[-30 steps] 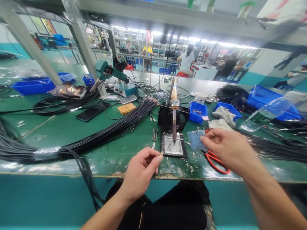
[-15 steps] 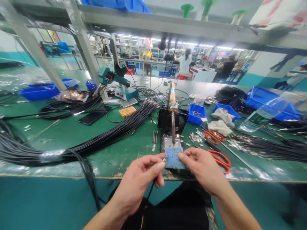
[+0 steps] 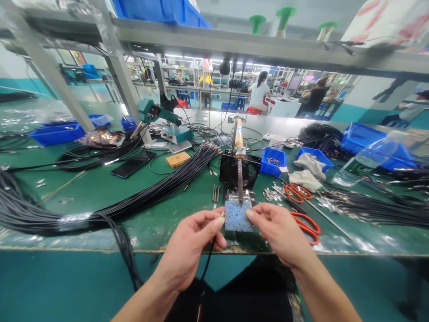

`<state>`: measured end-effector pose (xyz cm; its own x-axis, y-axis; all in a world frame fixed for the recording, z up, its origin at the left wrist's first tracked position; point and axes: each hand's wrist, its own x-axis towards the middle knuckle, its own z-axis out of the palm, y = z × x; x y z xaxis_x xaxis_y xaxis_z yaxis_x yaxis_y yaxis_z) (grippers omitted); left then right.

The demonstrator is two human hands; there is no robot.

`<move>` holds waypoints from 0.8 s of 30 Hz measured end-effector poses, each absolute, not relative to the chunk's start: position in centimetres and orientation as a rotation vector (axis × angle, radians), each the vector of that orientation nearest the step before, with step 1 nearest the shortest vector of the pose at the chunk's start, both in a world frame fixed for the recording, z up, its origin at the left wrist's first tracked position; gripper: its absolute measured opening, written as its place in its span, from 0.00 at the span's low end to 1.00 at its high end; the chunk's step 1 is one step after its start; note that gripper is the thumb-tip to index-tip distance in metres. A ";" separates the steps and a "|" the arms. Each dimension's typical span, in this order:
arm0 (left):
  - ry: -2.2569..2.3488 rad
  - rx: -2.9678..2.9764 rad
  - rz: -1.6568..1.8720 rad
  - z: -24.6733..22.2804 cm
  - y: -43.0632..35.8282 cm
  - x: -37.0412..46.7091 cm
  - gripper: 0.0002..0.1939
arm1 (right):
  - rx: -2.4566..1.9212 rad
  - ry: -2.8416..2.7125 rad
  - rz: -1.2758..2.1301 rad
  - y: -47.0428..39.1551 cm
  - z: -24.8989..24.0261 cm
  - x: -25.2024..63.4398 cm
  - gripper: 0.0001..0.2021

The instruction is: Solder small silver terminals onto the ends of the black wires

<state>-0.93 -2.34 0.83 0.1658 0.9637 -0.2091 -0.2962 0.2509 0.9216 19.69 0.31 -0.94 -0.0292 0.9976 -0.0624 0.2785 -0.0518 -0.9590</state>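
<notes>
My left hand (image 3: 192, 243) is closed, its thumb and fingertips pinching the end of a black cable (image 3: 208, 261) that hangs down toward my lap. A small metal piece shows at the pinch, too small to make out. My right hand (image 3: 283, 232) is closed, the thumb pressed on the right edge of a blue speckled sponge (image 3: 236, 218). The sponge lies between both hands, close to the left fingertips. Just behind it a soldering iron (image 3: 239, 145) stands with its tip pointing down, near the sponge's top edge. Its black stand (image 3: 225, 170) is partly hidden.
A thick bundle of black cables (image 3: 144, 192) crosses the green bench at left. Orange-handled scissors (image 3: 310, 228), loose metal terminals (image 3: 273, 193) and a blue bin (image 3: 273, 162) lie at right. A phone (image 3: 132, 164) and a yellow box (image 3: 178, 159) are further left.
The sponge has risen slightly toward the iron's tip and covers more of the tray behind it. Both hands have shifted slightly up and left, still pinching; the view has shifted a little too.
</notes>
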 end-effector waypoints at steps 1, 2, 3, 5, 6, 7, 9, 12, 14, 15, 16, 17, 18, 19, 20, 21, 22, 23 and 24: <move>0.984 0.876 1.085 1.0 -2.6 -0.9 0.07 | -1.441 -1.429 1.128 0.2 -0.9 19.7 0.19; 0.977 0.893 1.090 1.1 -2.9 -1.0 0.07 | -1.441 -1.443 1.123 0.0 -0.8 19.7 0.19; 0.968 0.918 1.093 1.2 -3.2 -1.0 0.07 | -1.441 -1.454 1.123 -0.2 -0.7 19.8 0.19; 0.951 0.972 1.091 1.2 -3.9 -1.0 0.07 | -1.446 -1.473 1.128 -0.7 -0.5 19.8 0.19; 0.947 0.992 1.084 1.1 -4.2 -1.0 0.07 | -1.450 -1.481 1.133 -1.0 -0.4 19.8 0.19; 0.951 1.003 1.075 1.0 -4.5 -1.0 0.06 | -1.455 -1.488 1.137 -1.2 -0.4 19.8 0.19; 0.967 1.017 1.054 0.9 -4.8 -1.0 0.05 | -1.463 -1.502 1.140 -1.6 -0.2 19.8 0.18; 0.983 1.056 1.052 1.0 -4.6 -1.0 0.06 | -1.473 -1.515 1.115 -1.4 -0.1 19.8 0.18; 0.994 1.082 1.076 1.2 -4.2 -0.9 0.06 | -1.485 -1.517 1.079 -0.9 -0.2 19.8 0.19; 1.004 1.093 1.082 1.2 -4.0 -0.9 0.07 | -1.491 -1.518 1.063 -0.7 -0.4 19.8 0.19; 1.018 1.099 1.080 1.2 -3.8 -0.9 0.07 | -1.497 -1.520 1.053 -0.4 -0.6 19.7 0.19; 1.033 1.103 1.072 1.2 -3.7 -0.8 0.08 | -1.503 -1.522 1.048 -0.2 -0.8 19.7 0.18; 1.045 1.104 1.059 1.0 -3.6 -0.8 0.09 | -1.508 -1.525 1.047 -0.1 -1.1 19.7 0.18; 1.055 1.099 1.048 0.9 -3.5 -0.8 0.10 | -1.513 -1.527 1.047 0.0 -1.3 19.6 0.18; 1.060 1.091 1.042 0.8 -3.5 -0.8 0.10 | -1.516 -1.528 1.046 0.1 -1.5 19.6 0.18; 1.061 1.080 1.045 0.7 -3.4 -0.8 0.09 | -1.516 -1.528 1.041 0.1 -1.6 19.6 0.18; 1.058 1.068 1.055 0.6 -3.4 -0.7 0.09 | -1.514 -1.527 1.035 0.0 -1.7 19.6 0.18; 1.050 1.060 1.069 0.6 -3.4 -0.7 0.08 | -1.509 -1.527 1.028 -0.1 -1.6 19.6 0.18; 1.038 1.057 1.083 0.6 -3.4 -0.7 0.07 | -1.503 -1.527 1.022 -0.2 -1.4 19.5 0.18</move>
<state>-0.73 -3.43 0.61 0.1571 0.9806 -0.1171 -0.1594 0.1422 0.9769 19.55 -0.22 -1.40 -0.0305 0.9993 -0.0219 0.4013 -0.0078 -0.9159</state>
